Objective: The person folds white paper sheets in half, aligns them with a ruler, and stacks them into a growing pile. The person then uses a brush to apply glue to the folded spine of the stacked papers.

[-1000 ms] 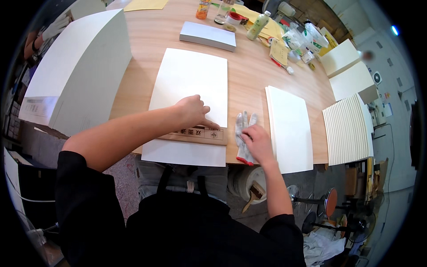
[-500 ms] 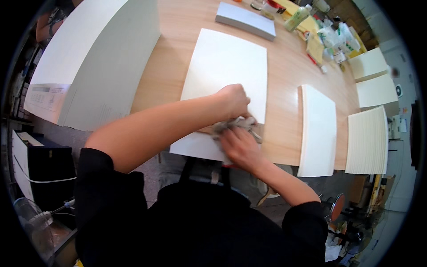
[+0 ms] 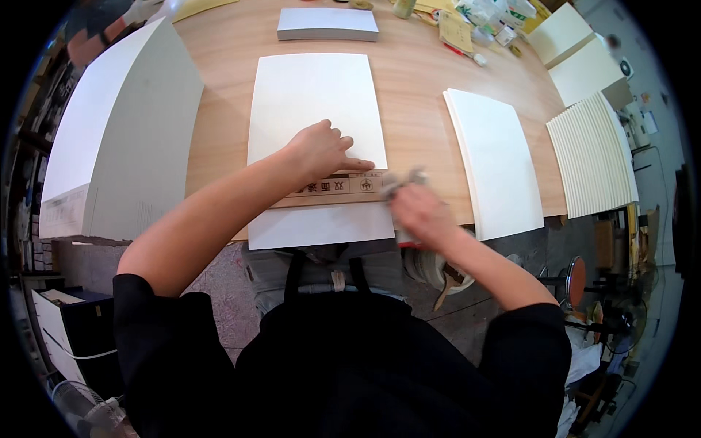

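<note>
My left hand presses on the lower edge of a white sheet stack, fingers spread and one stretched toward its right corner. Under the hand and forearm, along that edge, lies a flat brown strip with dark print. Another white sheet shows below the strip, reaching past the table's near edge. My right hand is closed around a crumpled greyish cloth at the right end of the strip; hand and cloth are smeared by motion.
A tall white block of paper or board stands at the left. White sheets lie to the right, beside a fanned pile. A grey-white stack sits at the back of the wooden table. Below the near edge is a bucket.
My right hand has slid the cloth right to the end of the strip, uncovering the strip's print. My left hand stays on the sheet's edge. The view has shifted.
</note>
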Demonstrator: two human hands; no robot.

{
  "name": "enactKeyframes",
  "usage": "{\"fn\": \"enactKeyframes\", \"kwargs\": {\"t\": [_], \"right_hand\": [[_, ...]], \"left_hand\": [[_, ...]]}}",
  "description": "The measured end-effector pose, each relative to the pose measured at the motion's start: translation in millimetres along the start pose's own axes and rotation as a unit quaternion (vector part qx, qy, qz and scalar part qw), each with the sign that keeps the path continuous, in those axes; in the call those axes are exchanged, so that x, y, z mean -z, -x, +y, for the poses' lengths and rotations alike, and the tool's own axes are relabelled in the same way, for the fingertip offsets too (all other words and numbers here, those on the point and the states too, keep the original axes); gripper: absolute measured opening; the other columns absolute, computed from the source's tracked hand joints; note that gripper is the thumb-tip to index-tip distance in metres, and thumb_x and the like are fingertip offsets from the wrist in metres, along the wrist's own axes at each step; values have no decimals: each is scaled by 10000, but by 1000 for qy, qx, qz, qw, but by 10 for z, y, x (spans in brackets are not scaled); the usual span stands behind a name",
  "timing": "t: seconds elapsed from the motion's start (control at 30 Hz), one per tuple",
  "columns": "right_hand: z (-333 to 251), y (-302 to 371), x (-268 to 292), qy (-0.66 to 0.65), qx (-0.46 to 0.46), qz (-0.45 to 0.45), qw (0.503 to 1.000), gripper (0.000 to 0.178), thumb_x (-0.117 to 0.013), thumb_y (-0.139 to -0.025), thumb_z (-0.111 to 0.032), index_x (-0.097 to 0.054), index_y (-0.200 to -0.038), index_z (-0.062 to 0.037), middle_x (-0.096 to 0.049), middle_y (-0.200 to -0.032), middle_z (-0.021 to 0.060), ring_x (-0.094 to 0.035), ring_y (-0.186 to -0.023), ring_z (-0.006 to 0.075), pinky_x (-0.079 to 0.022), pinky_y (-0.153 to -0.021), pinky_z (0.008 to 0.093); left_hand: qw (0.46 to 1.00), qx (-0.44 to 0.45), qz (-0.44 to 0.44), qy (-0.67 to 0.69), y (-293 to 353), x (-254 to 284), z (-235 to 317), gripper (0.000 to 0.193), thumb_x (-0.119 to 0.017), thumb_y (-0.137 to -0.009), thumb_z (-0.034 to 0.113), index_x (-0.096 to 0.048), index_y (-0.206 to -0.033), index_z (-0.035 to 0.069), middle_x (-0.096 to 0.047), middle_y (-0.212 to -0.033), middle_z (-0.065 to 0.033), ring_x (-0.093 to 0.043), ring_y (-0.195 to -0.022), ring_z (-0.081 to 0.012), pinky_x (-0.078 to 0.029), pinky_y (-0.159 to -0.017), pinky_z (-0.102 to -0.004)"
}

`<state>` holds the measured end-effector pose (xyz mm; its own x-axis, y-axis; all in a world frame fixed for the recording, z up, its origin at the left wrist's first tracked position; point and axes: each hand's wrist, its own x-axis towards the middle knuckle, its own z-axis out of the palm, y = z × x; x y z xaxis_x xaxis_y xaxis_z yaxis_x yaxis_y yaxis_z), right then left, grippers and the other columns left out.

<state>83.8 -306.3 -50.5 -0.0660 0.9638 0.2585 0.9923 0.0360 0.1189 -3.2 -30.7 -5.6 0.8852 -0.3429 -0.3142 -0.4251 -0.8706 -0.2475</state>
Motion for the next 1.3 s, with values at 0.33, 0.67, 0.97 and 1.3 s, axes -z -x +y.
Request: {"fn": "enactKeyframes", "kwargs": {"t": [0.33, 0.67, 0.97, 1.3], "right_hand": [[99, 476, -236, -238, -354, 217, 878, 210, -694, -970, -111, -753, -1145, -12, -702, -1113, 135, -649, -1016, 322, -527, -919, 422], [403, -871, 142, -675, -531, 146, 490, 460, -548, -1093, -478, -644, -1188, -38, -734, -1001, 151, -614, -634, 156, -452, -463, 250], [-438, -2655, 499, -914, -195, 185, 305, 261, -550, -1099, -187, -573, -1301, -22, -692, -1191, 124, -689, -1020, 192, -553, -872, 358], [-1454, -4324, 605, -751, -147, 118, 633, 296, -691, -1025, -278, -603, -1087, -2, -633, -726, 19, -510, -505, 87, -384, -434, 257]], "left_hand": [[941, 97, 260, 194, 970, -447, 432, 452, -800, -858, 244, -711, -1298, 194, -654, -1219, -45, -640, -1157, -251, -444, -1128, -432], [915, 216, 341, -4, 883, 429, -289, 74, -669, -911, 141, -708, -850, 125, -722, -954, 13, -663, -1253, -181, -160, -1309, -633], [795, 307, 481, -204, 3033, 1031, -184, 59, -737, -925, 217, -723, -953, 266, -758, -1220, 115, -588, -1371, -134, -182, -1328, -621], [624, 560, 484, 250, 5195, -618, -148, 527, -835, -830, 202, -731, -1331, 78, -744, -1319, -61, -617, -1341, -252, -468, -1153, -400]]}}
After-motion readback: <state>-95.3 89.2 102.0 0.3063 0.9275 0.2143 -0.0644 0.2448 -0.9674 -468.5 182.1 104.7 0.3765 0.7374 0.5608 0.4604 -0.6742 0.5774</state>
